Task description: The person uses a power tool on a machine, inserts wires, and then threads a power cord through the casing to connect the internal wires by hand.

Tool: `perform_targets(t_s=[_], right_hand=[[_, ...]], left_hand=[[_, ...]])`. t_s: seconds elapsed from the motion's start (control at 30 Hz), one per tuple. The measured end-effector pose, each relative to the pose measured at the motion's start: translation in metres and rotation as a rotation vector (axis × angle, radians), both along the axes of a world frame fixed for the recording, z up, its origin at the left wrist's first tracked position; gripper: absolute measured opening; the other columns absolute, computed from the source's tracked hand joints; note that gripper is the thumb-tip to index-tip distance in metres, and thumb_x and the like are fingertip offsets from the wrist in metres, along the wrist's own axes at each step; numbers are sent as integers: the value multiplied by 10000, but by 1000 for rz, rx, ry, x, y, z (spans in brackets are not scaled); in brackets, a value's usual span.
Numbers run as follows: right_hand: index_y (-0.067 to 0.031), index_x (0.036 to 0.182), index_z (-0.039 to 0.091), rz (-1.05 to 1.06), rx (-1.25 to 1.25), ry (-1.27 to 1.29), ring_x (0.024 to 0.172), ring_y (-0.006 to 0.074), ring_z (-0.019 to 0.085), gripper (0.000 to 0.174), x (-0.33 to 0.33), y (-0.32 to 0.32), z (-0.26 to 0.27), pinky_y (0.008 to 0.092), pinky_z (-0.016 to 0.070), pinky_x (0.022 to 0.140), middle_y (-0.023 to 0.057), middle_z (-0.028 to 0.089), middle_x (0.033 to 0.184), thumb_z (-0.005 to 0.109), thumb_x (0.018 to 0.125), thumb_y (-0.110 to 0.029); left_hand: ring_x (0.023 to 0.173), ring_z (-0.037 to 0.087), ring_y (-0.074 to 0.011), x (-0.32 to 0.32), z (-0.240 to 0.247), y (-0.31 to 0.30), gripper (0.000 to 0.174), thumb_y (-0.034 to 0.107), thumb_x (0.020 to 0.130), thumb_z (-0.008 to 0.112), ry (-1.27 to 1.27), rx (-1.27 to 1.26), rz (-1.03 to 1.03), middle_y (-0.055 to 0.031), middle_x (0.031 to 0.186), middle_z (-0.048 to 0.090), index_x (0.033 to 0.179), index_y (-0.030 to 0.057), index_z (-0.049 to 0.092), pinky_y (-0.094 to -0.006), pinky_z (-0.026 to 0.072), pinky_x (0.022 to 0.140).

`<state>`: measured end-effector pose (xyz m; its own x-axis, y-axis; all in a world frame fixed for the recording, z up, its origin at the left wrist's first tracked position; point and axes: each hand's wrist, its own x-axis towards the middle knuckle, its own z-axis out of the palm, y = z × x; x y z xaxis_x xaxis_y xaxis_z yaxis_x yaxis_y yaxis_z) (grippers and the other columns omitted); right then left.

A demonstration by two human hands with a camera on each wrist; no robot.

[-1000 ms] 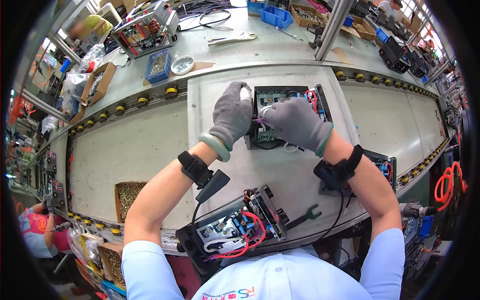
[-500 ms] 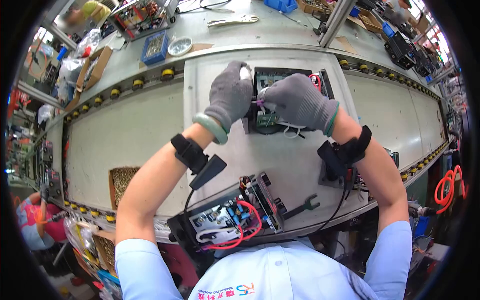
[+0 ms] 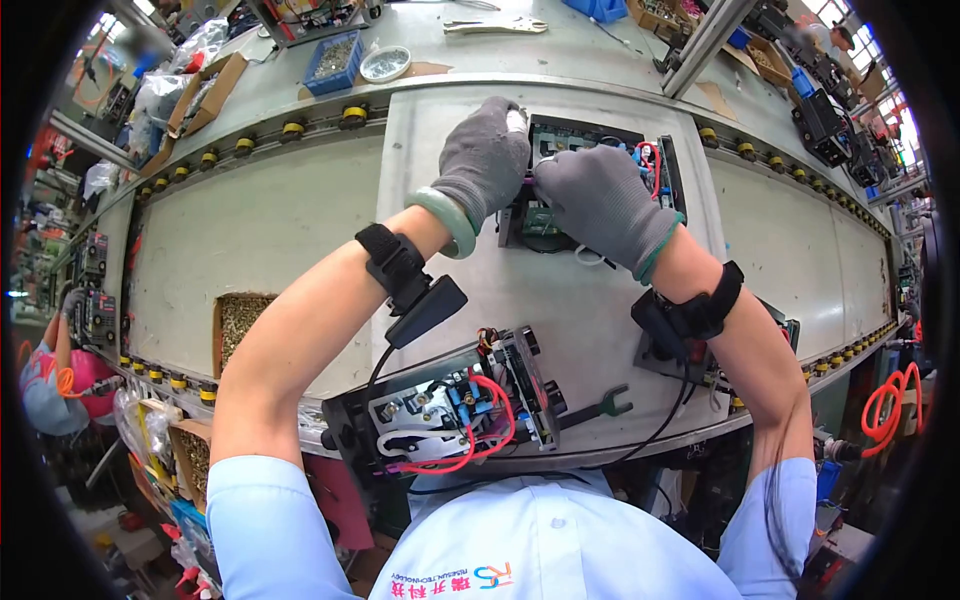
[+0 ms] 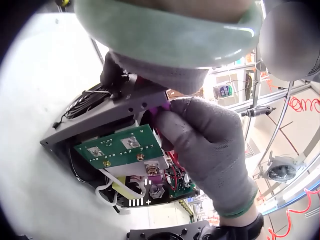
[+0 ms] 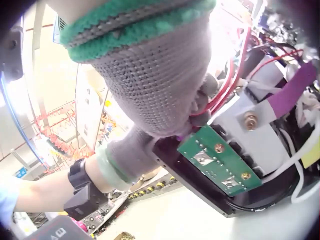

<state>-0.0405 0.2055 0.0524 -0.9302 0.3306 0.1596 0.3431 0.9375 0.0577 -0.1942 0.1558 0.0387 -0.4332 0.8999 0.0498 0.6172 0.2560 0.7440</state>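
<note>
In the head view, a black open-topped electrical unit [image 3: 560,130] stands on the light board, with a green circuit board [image 4: 125,145] and red wires inside. My gloved right hand [image 3: 605,195] reaches in over its left end; thumb and fingers pinch a small purple piece [image 4: 159,111] close against the end panel [image 4: 115,115]. My gloved left hand [image 3: 487,155] is at the outside of that same panel, a green bangle [image 3: 445,220] on the wrist. Its fingertips are mostly hidden in the wrist views, and I cannot tell what they grip.
A second open unit [image 3: 450,415] with red wires lies near my body, a dark fork-ended tool [image 3: 600,403] beside it. Another unit [image 3: 660,360] sits under my right forearm. A box of small parts [image 3: 240,325] is at the left. Yellow rollers [image 3: 293,130] line the conveyor edge. Pliers [image 3: 495,27] lie behind.
The head view has shifted, so the unit and both hands appear higher in it. My hands stay at the unit's left end, the right fingers still at the purple piece.
</note>
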Motion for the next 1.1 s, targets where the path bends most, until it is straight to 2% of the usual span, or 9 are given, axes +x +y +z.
perform_targets(t_s=[0.27, 0.3, 0.37, 0.5, 0.7, 0.73, 0.8, 0.93, 1.1], right_hand=[[-82, 993, 685, -177, -196, 326, 803, 299, 683, 191, 75, -22, 59, 402, 533, 680, 139, 664, 851, 671, 842, -199], [-78, 1010, 688, -233, -192, 329, 778, 294, 681, 199, 90, -32, 73, 399, 527, 665, 141, 655, 831, 677, 842, -185], [-70, 1042, 693, -319, -321, 305, 748, 282, 681, 223, 136, -68, 96, 384, 522, 645, 137, 653, 811, 690, 832, -147], [-39, 1088, 692, -257, -763, 306, 768, 266, 701, 277, 174, -142, 67, 350, 547, 673, 131, 688, 858, 708, 824, -123], [-33, 1310, 509, -329, -775, 131, 865, 345, 686, 519, 158, -205, -63, 440, 545, 781, 166, 678, 1000, 677, 861, -234], [-33, 1310, 509, -335, -776, 146, 865, 345, 686, 519, 150, -208, -73, 440, 545, 781, 166, 678, 1000, 677, 861, -234], [-26, 1303, 476, -400, -900, 164, 832, 342, 692, 533, 134, -212, -83, 439, 550, 753, 161, 691, 921, 697, 855, -212], [-29, 1190, 525, -507, -780, 199, 831, 398, 663, 402, 123, -222, -87, 472, 525, 741, 190, 678, 873, 678, 869, -216], [-23, 1188, 539, -494, -799, 226, 846, 399, 664, 402, 122, -223, -88, 469, 520, 744, 194, 682, 875, 681, 861, -209]], left_hand=[[987, 672, -358, -31, -6, 1, 484, 409, 956, 523, -106, 28, -278, -250, 1050, 677, 1256, 31, 552, -420, 514, 850], [1141, 602, -285, -32, 25, -12, 546, 454, 1002, 492, -331, -227, -325, -202, 1257, 599, 1305, 1, 525, -389, 475, 984], [1220, 553, -263, -45, 63, -62, 593, 457, 997, 512, 84, -154, -343, -162, 1316, 557, 1360, -11, 486, -380, 452, 1032], [1198, 565, -194, -77, 86, -184, 494, 308, 1005, 516, -235, 13, -396, -112, 1296, 590, 1416, 38, 467, -322, 458, 998], [1276, 520, -234, -63, -52, -338, 719, 599, 978, 453, -765, 152, 221, -149, 1386, 537, 1446, 54, 442, -393, 404, 1084], [1304, 500, -253, -22, -29, -337, 765, 660, 965, 408, -814, 13, 252, -144, 1399, 531, 1439, 62, 454, -394, 385, 1111], [1325, 473, -315, 9, -77, -347, 860, 719, 942, 360, -1357, 376, 156, -155, 1461, 463, 1492, 58, 370, -470, 391, 1117], [1325, 470, -322, 12, -67, -305, 856, 694, 958, 357, -1493, 555, 10, -162, 1474, 442, 1520, 51, 312, -481, 351, 1143], [1198, 582, -239, -29, -98, -300, 780, 662, 988, 304, -1054, 428, -94, -119, 1312, 597, 1421, 34, 466, -405, 464, 1045]])
